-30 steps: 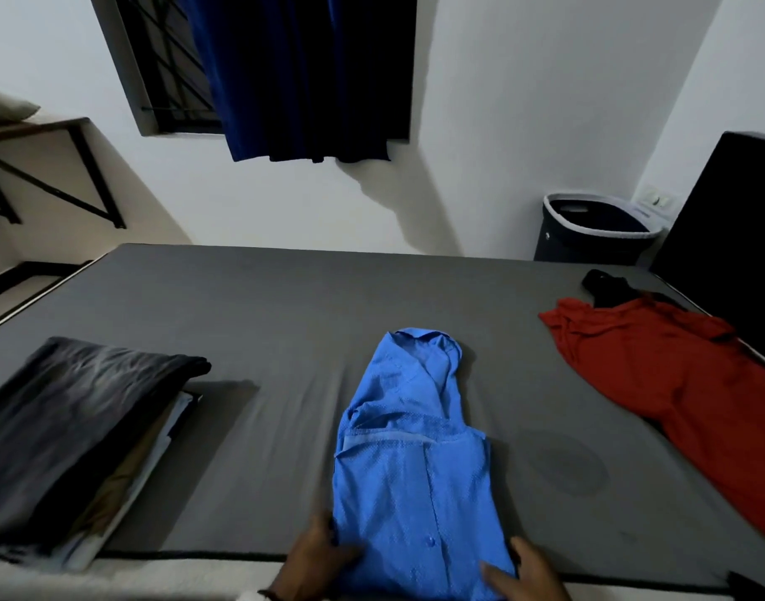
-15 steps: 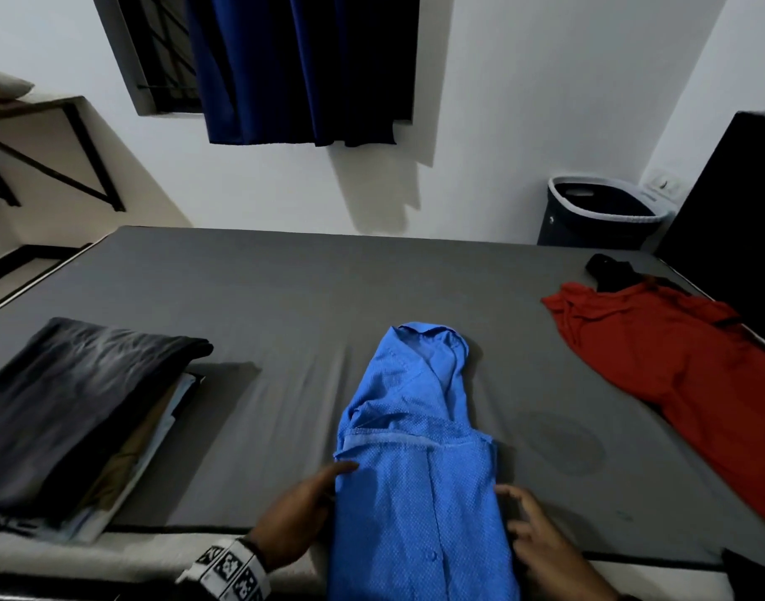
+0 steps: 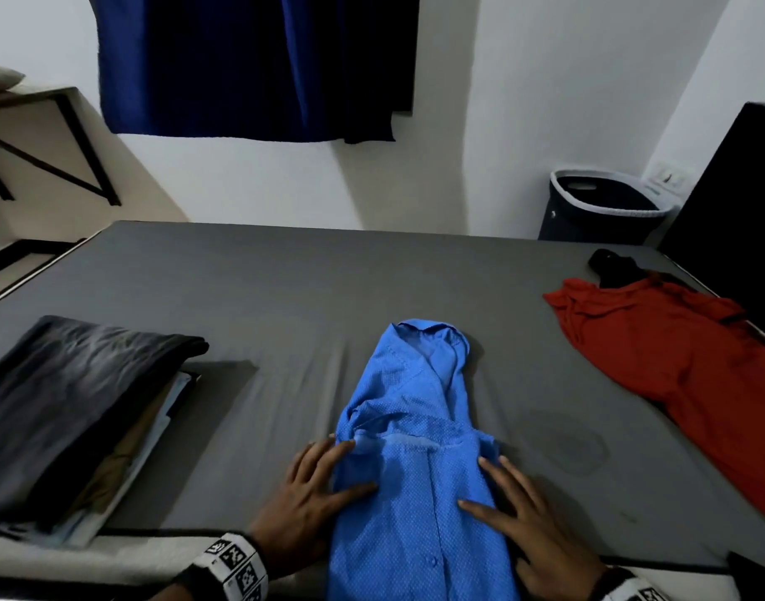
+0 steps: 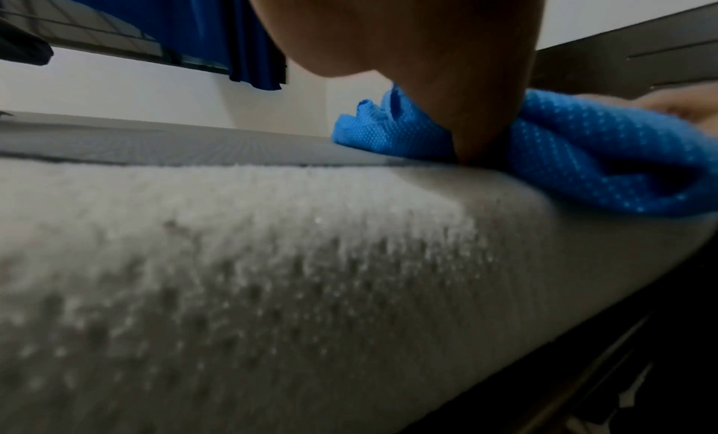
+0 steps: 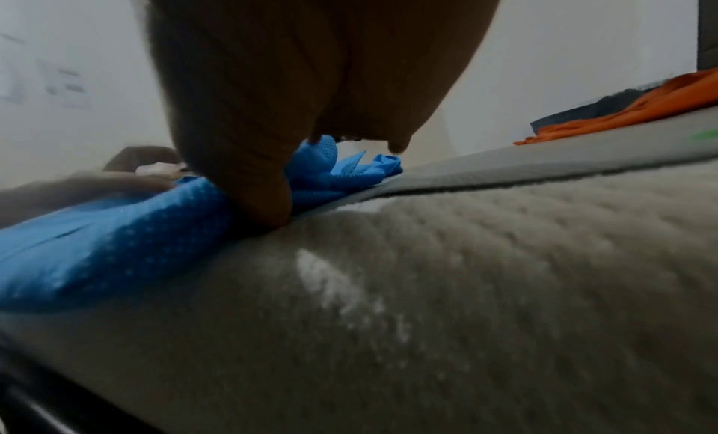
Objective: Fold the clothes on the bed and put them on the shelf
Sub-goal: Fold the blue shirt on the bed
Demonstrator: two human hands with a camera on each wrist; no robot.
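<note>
We press our left hand [image 3: 305, 498] and right hand [image 3: 530, 520], fingers flat and spread, on both sides of the narrow-folded blue dotted shirt [image 3: 409, 461] at the grey bed's [image 3: 250, 288] near edge, collar pointing toward the far edge.

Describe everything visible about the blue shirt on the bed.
The blue shirt is bright blue fabric with a fine pale dot pattern, with small buttons on its near part. It lies folded into a narrow lengthwise strip on the grey bed, collar at the far end, its near end hanging over the mattress edge. The left hand and right hand rest on its two sides with straight fingers, thumbs on the cloth.
</note>
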